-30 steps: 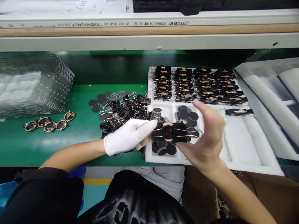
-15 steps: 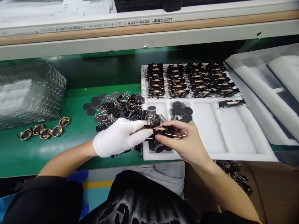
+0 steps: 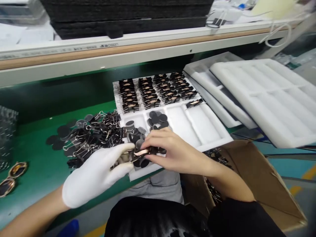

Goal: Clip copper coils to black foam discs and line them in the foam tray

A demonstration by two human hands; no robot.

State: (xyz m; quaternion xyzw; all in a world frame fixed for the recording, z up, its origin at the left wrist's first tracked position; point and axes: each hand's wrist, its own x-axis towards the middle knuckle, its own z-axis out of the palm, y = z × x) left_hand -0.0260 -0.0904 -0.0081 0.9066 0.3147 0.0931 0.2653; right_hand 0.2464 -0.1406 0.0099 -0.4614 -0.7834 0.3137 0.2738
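My bare right hand [image 3: 165, 149] pinches a gold-edged glasses front [image 3: 142, 152] with black binder clips on it, above the tray's near left compartment. Around its left end, my white-gloved left hand [image 3: 106, 168] has thumb and forefinger spread apart; whether they touch it is unclear. Below and behind lie dark round discs [image 3: 158, 118] in the white foam tray [image 3: 177, 121]. Rows of similar clipped pieces [image 3: 149, 92] fill the tray's far side, and one more clipped piece [image 3: 194, 103] lies apart from them. A heap of loose binder clips [image 3: 98, 131] and discs sits left of the tray.
Round gold sunglasses [image 3: 17, 169] lie on the green table [image 3: 41, 184] at left, near stacked clear plastic trays [image 3: 7, 138]. More white foam trays [image 3: 269, 98] overlap at right. A cardboard box [image 3: 256, 177] with clips stands below the edge. A shelf [image 3: 148, 51] crosses the back.
My view has swung to the right, bringing more foam trays and the box in. My left thumb and forefinger have parted from their pinch; my right hand still grips the clipped glasses front.
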